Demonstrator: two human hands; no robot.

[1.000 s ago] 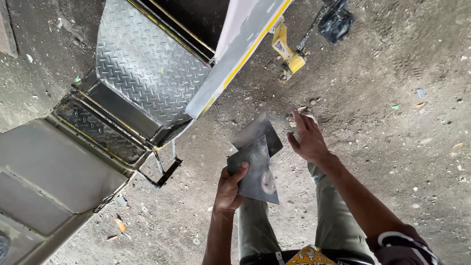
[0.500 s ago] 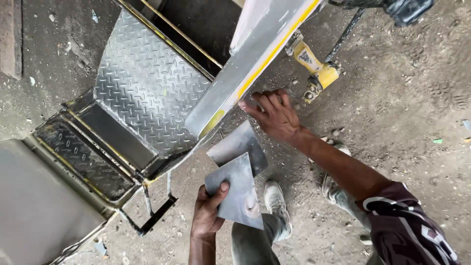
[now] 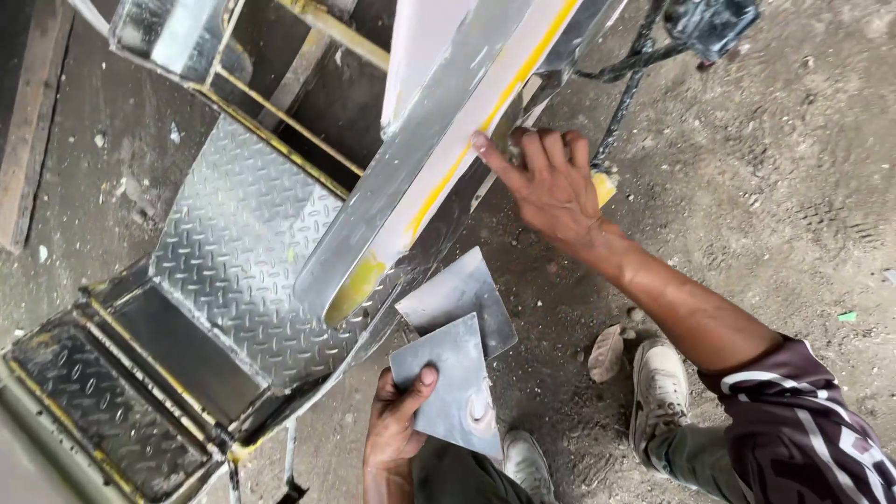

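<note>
My left hand point(image 3: 397, 420) grips two flat grey metal plates point(image 3: 457, 345) held fanned, the thumb pressed on the nearer plate. My right hand point(image 3: 546, 182) reaches up and rests its fingers on the edge of a long grey body panel with a yellow stripe point(image 3: 429, 168) on a small vehicle. That hand holds nothing that I can see, and its fingers are spread along the panel.
A diamond-plate metal floor point(image 3: 243, 252) and a lower step point(image 3: 103, 401) of the vehicle lie to the left. Yellow frame tubes point(image 3: 280, 121) run above. My shoes point(image 3: 658, 387) stand on dirty concrete ground point(image 3: 793, 187). A dark hose hangs at top right point(image 3: 635, 84).
My right hand has risen from near the plates up to the striped panel. The view has moved closer to the vehicle. My left hand keeps hold of the plates.
</note>
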